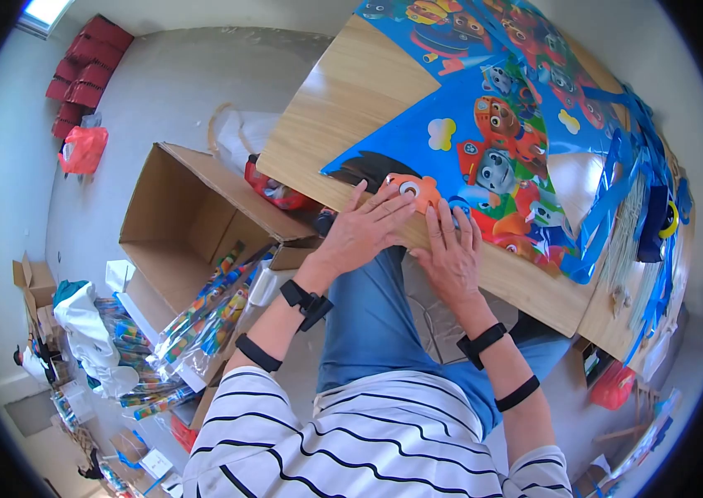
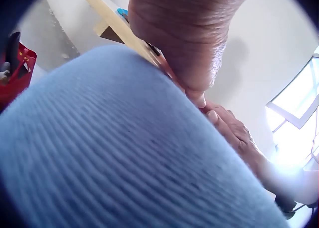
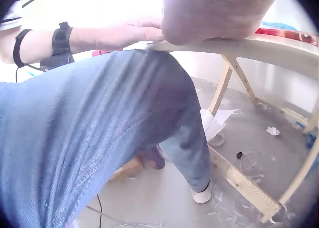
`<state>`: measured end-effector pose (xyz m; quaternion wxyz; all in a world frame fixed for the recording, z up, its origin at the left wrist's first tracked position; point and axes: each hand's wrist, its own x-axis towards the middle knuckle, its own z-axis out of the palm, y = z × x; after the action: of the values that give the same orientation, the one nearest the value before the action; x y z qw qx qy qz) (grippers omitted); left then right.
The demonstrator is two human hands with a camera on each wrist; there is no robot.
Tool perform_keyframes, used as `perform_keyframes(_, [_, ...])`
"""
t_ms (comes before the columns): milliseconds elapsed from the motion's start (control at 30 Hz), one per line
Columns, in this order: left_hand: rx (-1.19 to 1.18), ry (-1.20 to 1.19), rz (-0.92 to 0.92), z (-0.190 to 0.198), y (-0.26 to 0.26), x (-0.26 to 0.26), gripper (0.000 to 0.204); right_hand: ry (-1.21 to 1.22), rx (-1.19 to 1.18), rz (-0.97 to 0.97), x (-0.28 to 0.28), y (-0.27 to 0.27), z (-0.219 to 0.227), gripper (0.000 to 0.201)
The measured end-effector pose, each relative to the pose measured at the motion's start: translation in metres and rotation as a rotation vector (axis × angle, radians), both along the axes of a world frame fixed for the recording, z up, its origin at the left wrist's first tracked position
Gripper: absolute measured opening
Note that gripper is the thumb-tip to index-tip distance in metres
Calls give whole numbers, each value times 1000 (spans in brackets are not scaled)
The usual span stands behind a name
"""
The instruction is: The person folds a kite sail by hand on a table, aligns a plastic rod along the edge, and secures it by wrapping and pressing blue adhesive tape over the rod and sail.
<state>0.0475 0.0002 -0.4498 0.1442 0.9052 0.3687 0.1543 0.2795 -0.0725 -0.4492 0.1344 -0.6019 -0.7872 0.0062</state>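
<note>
Glossy blue plastic sheets (image 1: 443, 124) printed with cartoon puppies lie over the wooden table. At the near edge, in the head view, is an orange cartoon fish piece (image 1: 419, 189) with a big round eye. My left hand (image 1: 368, 226) rests on its left part with fingers extended. My right hand (image 1: 453, 259) lies just to the right, straight fingertips at the fish's lower edge and a small blue printed patch. Dark pointed strips (image 1: 365, 168) stick out beyond the left fingers. In the wrist views the palms hide what lies beneath them.
An open cardboard box (image 1: 193, 207) with wrapped colourful rolls (image 1: 210, 324) stands left of the table. Blue ribbons and pale strings (image 1: 629, 207) hang at the table's right side. Wooden table legs (image 3: 222, 86) and scraps are below. My knee (image 2: 109, 113) is against the table edge.
</note>
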Motion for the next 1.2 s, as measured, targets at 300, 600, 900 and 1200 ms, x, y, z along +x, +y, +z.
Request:
perform_keyframes(300, [-10,46,101,9,30,-49,76,-31,37,-7,1,1,-7,86])
perform_keyframes(600, [120,-119,281,22,21,-25,51,25,31,-20,-2,-2,-3,82])
perform_keyframes(900, [-176,-478,104,-19,33,107,47,177,101,-72,-3,-4,-23,83])
perform_keyframes(1200, [54,-195,93,-26,26,110,54,145,24,-187,15,-24,-16,83])
